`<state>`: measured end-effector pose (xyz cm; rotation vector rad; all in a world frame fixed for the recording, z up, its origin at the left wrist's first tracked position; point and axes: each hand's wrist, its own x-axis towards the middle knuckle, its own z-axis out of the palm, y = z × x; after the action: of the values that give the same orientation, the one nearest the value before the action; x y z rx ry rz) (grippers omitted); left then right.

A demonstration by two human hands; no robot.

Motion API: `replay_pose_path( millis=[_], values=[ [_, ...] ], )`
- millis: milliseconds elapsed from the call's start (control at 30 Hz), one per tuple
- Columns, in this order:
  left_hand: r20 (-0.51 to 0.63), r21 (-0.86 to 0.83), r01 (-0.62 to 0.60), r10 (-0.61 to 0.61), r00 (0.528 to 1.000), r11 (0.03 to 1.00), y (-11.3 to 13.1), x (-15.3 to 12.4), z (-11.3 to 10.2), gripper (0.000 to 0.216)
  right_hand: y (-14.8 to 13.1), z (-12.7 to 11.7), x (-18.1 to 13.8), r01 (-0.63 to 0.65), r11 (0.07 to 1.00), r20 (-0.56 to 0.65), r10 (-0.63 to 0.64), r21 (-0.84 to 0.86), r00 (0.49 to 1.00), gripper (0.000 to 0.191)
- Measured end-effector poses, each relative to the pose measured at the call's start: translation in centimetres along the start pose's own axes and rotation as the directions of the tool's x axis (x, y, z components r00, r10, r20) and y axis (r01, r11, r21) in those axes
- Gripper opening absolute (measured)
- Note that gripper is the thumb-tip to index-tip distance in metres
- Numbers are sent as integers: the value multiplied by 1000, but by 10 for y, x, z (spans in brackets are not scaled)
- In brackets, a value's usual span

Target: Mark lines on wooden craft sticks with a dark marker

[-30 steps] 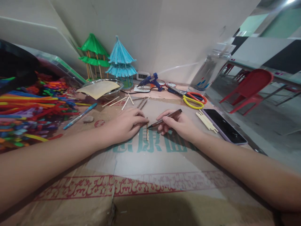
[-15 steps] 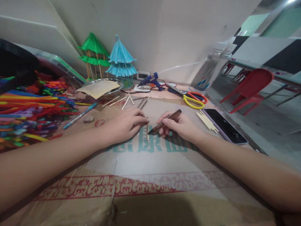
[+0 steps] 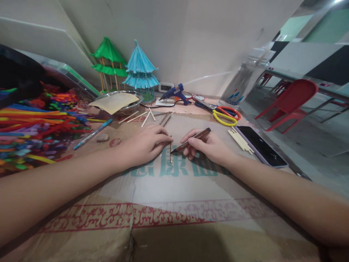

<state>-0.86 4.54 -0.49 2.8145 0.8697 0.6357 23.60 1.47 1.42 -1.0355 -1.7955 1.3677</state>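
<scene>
My left hand (image 3: 154, 143) pinches the far end of a short wooden stick (image 3: 171, 157) against the cardboard. My right hand (image 3: 203, 145) grips a brown marker (image 3: 193, 140), its dark tip touching the stick or just beside it. Dark brown colour shows along part of the stick. Beyond my left hand lie two brown sticks (image 3: 167, 120) and several pale wooden sticks (image 3: 145, 119). To the right of my right hand, more pale sticks (image 3: 240, 141) lie together beside a phone (image 3: 261, 146).
Pipe cleaners (image 3: 35, 131) heap up at left, near a blue pen (image 3: 93, 134). At the back stand green (image 3: 109, 65) and blue (image 3: 141, 72) model pavilions, a glass bowl (image 3: 137, 97), a glue gun (image 3: 174, 92), scissors (image 3: 225, 115) and a bottle (image 3: 242, 80). Printed cardboard (image 3: 169, 193) covers the table.
The marker tip has shifted slightly left and up along the stick, and more of the stick looks dark. My left hand has stayed in place.
</scene>
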Motion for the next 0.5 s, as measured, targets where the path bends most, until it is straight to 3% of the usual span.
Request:
replay_pose_path(
  millis=[500],
  values=[
    [4,-9,1,-1,1000,1000,0,-1,0,33,3,-3,-1,-14,996,126,3,83,992,26]
  ],
)
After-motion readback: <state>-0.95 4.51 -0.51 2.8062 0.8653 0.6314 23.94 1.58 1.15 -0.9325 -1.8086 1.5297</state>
